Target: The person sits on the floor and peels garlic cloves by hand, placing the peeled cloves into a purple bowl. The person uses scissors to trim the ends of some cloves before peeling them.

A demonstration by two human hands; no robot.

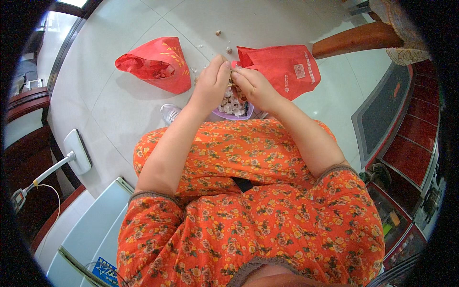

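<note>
My left hand (pixel 214 77) and my right hand (pixel 259 88) meet in front of my knees, thumbs and fingertips pinched close together. Between them is a small pale piece, mostly hidden by the fingers; it looks like garlic. Directly below sits a purple plastic basin (pixel 229 116), partly covered by my forearms and hands. White, papery peels (pixel 232 104), like garlic skins, fill the part of it that shows. Beyond my fingertips, two small brownish bulbs (pixel 218 33) lie on the floor, with a few peel scraps around them.
A red fabric bag (pixel 175 68) stands gaping at the left. Another red bag (pixel 283 68), bearing writing and a printed code, lies at the right. Past it is a wooden furniture leg (pixel 358 39). A flat mop head (pixel 77 150) and a pale blue cabinet (pixel 89 222) are at left.
</note>
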